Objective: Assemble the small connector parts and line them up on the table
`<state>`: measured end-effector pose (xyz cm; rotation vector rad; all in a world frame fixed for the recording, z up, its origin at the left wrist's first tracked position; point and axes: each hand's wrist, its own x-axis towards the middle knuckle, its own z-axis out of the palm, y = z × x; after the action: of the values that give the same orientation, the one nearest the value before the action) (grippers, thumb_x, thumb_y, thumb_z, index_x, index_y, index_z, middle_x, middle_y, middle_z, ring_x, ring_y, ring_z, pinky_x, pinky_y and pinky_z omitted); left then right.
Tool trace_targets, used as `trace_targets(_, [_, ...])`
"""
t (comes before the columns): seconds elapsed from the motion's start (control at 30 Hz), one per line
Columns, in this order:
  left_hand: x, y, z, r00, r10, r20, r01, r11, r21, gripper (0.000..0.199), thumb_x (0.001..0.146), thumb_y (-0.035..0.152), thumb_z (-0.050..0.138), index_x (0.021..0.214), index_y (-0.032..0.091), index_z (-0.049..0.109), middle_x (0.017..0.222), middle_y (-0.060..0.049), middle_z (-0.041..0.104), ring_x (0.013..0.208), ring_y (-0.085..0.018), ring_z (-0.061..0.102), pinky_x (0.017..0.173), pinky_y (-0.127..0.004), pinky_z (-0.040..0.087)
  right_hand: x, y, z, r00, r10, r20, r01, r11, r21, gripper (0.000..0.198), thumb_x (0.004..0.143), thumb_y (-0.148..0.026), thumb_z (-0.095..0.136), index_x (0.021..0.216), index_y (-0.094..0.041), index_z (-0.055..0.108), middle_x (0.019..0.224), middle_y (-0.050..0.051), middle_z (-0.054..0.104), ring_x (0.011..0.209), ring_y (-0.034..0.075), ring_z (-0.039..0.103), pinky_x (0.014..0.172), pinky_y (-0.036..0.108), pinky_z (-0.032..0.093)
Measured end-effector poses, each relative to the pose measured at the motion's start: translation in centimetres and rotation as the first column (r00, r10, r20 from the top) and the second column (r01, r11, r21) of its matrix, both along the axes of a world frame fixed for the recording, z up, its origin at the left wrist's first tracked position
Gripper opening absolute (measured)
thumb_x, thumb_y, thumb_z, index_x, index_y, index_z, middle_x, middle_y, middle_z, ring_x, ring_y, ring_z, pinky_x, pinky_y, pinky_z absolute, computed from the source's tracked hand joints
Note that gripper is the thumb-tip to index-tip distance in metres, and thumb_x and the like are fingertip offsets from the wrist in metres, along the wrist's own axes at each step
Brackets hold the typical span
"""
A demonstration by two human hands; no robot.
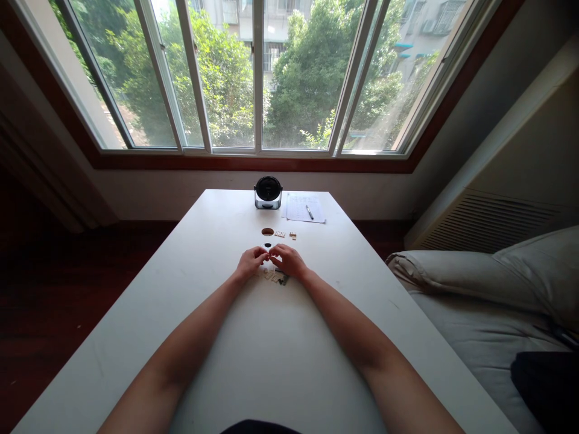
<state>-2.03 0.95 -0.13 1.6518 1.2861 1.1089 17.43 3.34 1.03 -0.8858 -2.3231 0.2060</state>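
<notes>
My left hand [253, 262] and my right hand [288, 260] meet over the middle of the white table [271, 343]. Thumbs and fingertips of both are pinched close together around something too small to make out. Just beyond the fingertips lies a small dark round piece [268, 245]. Under and between the hands several small flat beige pieces [271, 276] are spread out, with a few dark bits [283, 279] near my right hand. Farther off are a brown disc [268, 231] and small beige pieces with dots [280, 234], with more such pieces [293, 235] to their right.
A black round device on a stand [268, 191], perhaps a small fan, is at the table's far end. Beside it lie paper sheets [298, 208] with a pen [310, 212] on top. A beige sofa [470, 301] flanks the table's right side; a window is ahead.
</notes>
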Motion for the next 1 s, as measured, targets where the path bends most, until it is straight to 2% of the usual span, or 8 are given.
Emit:
trace_targets(0.17, [-0.04, -0.1, 0.07, 1.0, 0.013, -0.012, -0.013, 1.0, 0.008, 0.032, 0.086, 0.047, 0.056, 0.09, 0.017, 0.065, 0.081, -0.005, 0.071, 0.069, -0.014, 0.063, 0.067, -0.027, 0.05, -0.1, 0.01, 0.04, 0.999, -0.002, 0.04, 0.001, 1.0, 0.027, 0.01, 0.093, -0.02, 0.057, 0.091, -0.023, 0.066, 0.091, 0.003, 0.064, 0.088, 0.016, 0.058, 0.079, 0.025, 0.044])
trace_targets(0.5, [-0.08, -0.57, 0.54, 0.985, 0.053, -0.167, -0.039, 0.995, 0.087, 0.032, 0.086, 0.047, 0.054, 0.09, 0.019, 0.068, 0.082, -0.003, 0.069, 0.073, -0.016, 0.061, 0.07, -0.027, 0.048, 0.05, 0.21, -0.23, 0.999, -0.019, 0.028, 0.018, 0.999, 0.034, 0.009, 0.095, -0.021, 0.054, 0.095, -0.022, 0.063, 0.092, 0.004, 0.065, 0.088, 0.016, 0.058, 0.079, 0.026, 0.043])
trace_targets(1.0, [-0.14, -0.44, 0.42, 0.986, 0.035, -0.164, -0.028, 0.999, 0.045, 0.036, 0.088, 0.05, 0.05, 0.087, 0.019, 0.068, 0.082, -0.004, 0.069, 0.073, -0.016, 0.061, 0.069, -0.026, 0.047, 0.03, -0.07, -0.11, 0.999, -0.014, 0.035, 0.012, 0.998, 0.06, 0.011, 0.093, -0.02, 0.055, 0.099, -0.023, 0.064, 0.093, 0.004, 0.065, 0.085, 0.016, 0.059, 0.077, 0.025, 0.043])
